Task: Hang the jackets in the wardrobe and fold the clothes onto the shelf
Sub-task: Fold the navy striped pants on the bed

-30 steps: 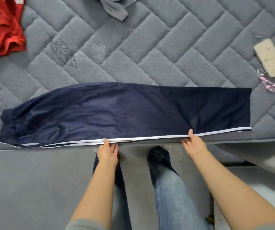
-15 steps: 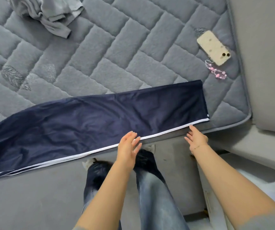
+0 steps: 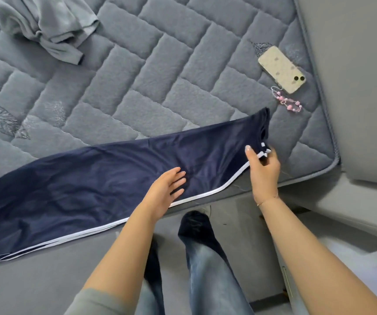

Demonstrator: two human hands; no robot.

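Big grey quilted mattress [image 3: 151,71] under and beyond both hands, its edge running just below the right wrist.

Long navy trousers [image 3: 87,192] with a white side stripe stretched flat across the near part of the mattress, from far out past the left hand all the way up to the right hand. Hem end lifted and bunched at the right hand, rest lying flat.

Crumpled grey garment [image 3: 44,26] well beyond the left hand, way up at the far corner.

Legs in blue jeans [image 3: 208,264] down between the two forearms, dark sock at the toe end.

Left hand [image 3: 164,194] resting on the trousers right by the stripe, fingers straight and spread, palm down, gripping nothing.

Right hand [image 3: 263,171] pinching the striped corner of the hem, thumb on top, fingers curled under, cloth pulled up off the mattress there.

Cream phone [image 3: 281,69] face down, beyond the right hand, well apart from it.

Pink bead strap [image 3: 288,103] just beside the phone, between phone and right hand.
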